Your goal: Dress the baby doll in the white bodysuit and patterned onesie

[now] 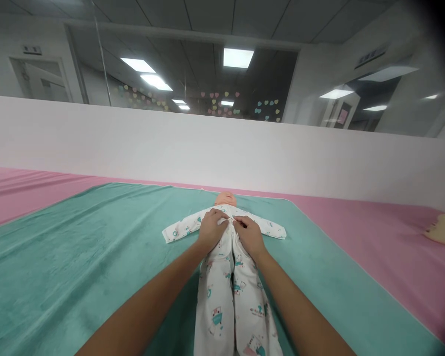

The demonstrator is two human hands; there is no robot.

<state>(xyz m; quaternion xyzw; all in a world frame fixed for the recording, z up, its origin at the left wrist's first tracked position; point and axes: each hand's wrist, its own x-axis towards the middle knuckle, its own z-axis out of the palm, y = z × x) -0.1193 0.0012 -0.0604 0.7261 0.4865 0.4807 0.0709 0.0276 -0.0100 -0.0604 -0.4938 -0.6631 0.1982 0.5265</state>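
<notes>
A baby doll (226, 199) lies on its back on a teal cloth, dressed in a white printed baby outfit (215, 301). Its sleeves spread out to both sides and its legs stretch towards me. At the chest, my left hand (212, 229) pinches one edge of the outfit's front opening. Close beside it, my right hand (249, 233) pinches the other edge, fingers closed near the centre line. Whatever small fastening lies between the fingertips is too small to make out. Below the hands the front parts along a dark gap between the legs.
The teal cloth (96, 257) lies over a pink sheet (378, 237) showing at both sides. A white low wall (207, 153) runs behind, with glass panels above it. A pale yellowish object (443, 228) sits at the right edge.
</notes>
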